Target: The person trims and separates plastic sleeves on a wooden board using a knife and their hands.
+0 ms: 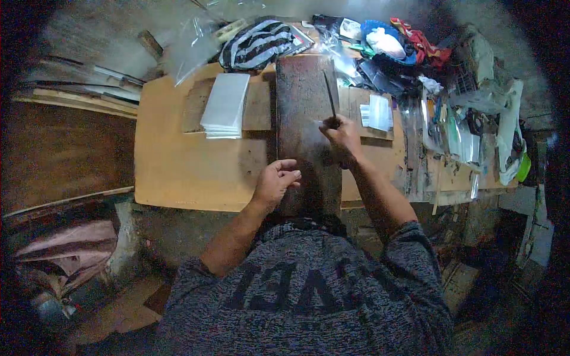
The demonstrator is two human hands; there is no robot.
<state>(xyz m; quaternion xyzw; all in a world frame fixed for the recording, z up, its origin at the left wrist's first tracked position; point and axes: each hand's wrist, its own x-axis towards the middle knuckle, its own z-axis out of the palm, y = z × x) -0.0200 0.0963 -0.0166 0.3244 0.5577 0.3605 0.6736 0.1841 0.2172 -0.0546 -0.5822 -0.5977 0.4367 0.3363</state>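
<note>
A dark wooden board (303,95) runs lengthwise across the table in front of me. Above its right side, my right hand (342,135) is closed around one end of a thin dark strip (329,92), which points away from me. Something small and whitish shows at that hand's fingertips, too small to name. My left hand (278,183) hovers at the board's near left edge, fingers loosely bent and apart, with nothing visible in it. Left of the board lies a stack of white translucent sheets (225,107); to the right is a smaller stack of clear pieces (376,113).
The orange-yellow table (172,166) extends to both sides. At the back sit a black-and-white striped cloth bundle (256,43) and a blue basin (380,41) with bags. Tools and plastic strips (463,133) crowd the right. Planks (89,101) lie at the left.
</note>
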